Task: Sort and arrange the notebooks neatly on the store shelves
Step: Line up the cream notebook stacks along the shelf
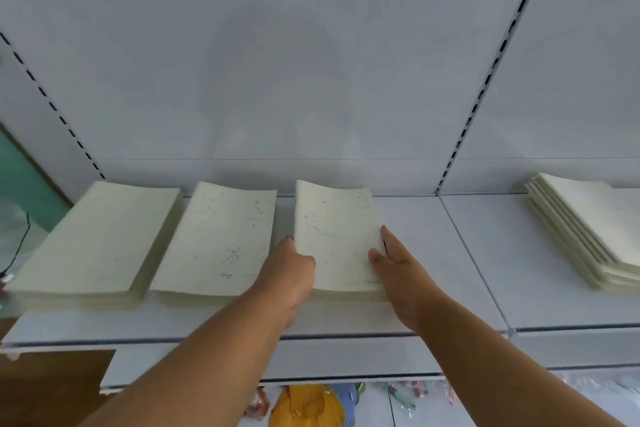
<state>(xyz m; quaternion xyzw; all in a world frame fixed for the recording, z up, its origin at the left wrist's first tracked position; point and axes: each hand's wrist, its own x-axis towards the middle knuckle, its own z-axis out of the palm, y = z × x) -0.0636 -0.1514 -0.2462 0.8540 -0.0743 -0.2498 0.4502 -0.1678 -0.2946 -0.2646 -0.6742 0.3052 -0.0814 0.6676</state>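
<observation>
Three stacks of cream notebooks lie side by side on the white shelf (pixel 433 253): a left stack (pixel 100 239), a middle stack (pixel 218 239) with faint blue dot drawings, and a right stack (pixel 336 236). My left hand (pixel 291 274) grips the left edge of the right stack, thumb on its cover. My right hand (pixel 398 270) lies flat against that stack's right edge, fingers straight, thumb on the cover. A fourth, fanned stack (pixel 585 232) sits on the neighbouring shelf section at far right.
A white back panel with slotted uprights (pixel 485 80) rises behind the shelf. Bare shelf surface lies between the right stack and the fanned stack. Below the shelf edge, a yellow item (pixel 304 406) and other small goods show on a lower level.
</observation>
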